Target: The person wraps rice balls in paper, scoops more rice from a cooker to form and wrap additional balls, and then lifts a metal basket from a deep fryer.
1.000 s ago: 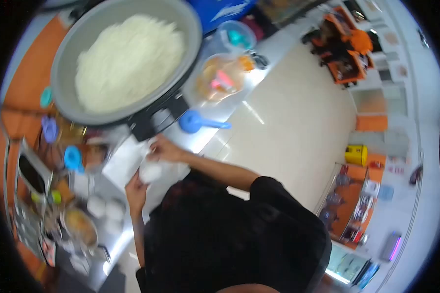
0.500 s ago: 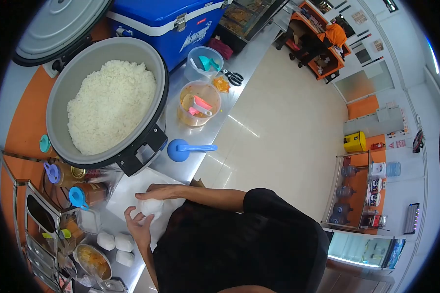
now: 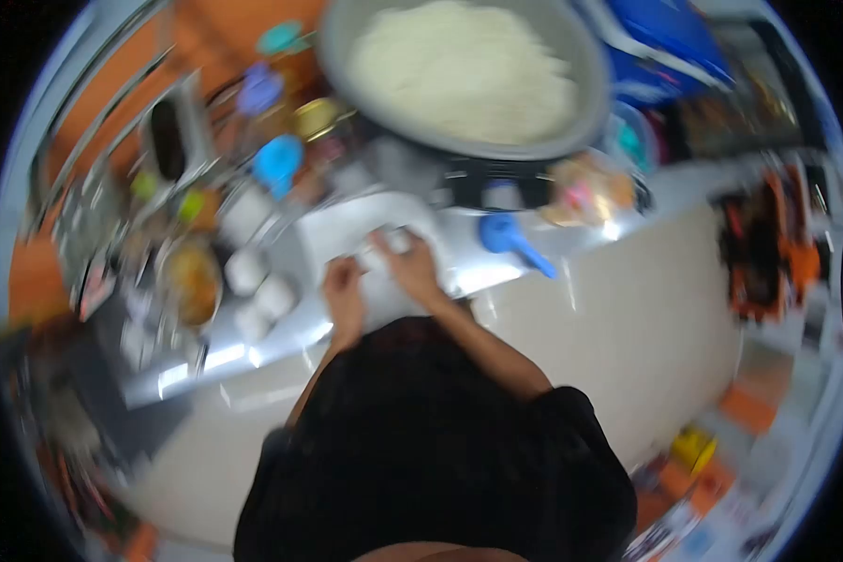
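Motion smears the view. My left hand is over a white sheet on the metal counter, its fingers drawn together in a pinch; what they hold is too blurred to make out. Close to its right, my right hand curls its fingers and thumb around a white ball, mostly hidden by the hand. To the left, several similar white balls sit together on the counter. A large cooker pot of white rice stands beyond the sheet.
Right of the sheet lies a blue scoop. Beyond it are a blurred tub and a blue cooler. Leftward stand a bowl of orange-yellow food, lidded jars and a metal rack. The counter's front edge is near my body.
My view has turned, so the counter now runs across it, and it has blurred. My left hand has gone from spread fingers around the white ball to a pinch beside it.
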Tool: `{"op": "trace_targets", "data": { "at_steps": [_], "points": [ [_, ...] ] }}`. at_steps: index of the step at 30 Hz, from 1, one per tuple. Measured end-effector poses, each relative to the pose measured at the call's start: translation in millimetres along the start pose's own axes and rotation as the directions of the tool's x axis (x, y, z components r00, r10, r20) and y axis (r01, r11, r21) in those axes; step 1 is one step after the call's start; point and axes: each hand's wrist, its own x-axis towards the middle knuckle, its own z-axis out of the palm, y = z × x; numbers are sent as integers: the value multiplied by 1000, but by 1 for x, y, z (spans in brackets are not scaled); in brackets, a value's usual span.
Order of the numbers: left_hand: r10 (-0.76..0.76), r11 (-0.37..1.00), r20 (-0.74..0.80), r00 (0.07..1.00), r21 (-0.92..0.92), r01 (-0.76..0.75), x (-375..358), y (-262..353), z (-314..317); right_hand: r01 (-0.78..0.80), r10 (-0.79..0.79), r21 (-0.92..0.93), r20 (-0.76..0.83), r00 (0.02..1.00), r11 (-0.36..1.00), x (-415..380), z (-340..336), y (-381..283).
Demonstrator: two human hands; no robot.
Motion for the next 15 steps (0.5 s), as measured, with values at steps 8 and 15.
{"op": "trace_targets", "data": {
  "at_steps": [8, 15],
  "points": [
    [-415, 814, 119, 902, -395, 426, -10, -1, 1, 64, -21, -368, 122, 992, 928, 2, 36, 32],
    [-296, 898, 102, 950, -308, 313, -8, 31, -30, -220, 260, -139, 444, 857, 965, 13, 39, 29]
  ]
}}
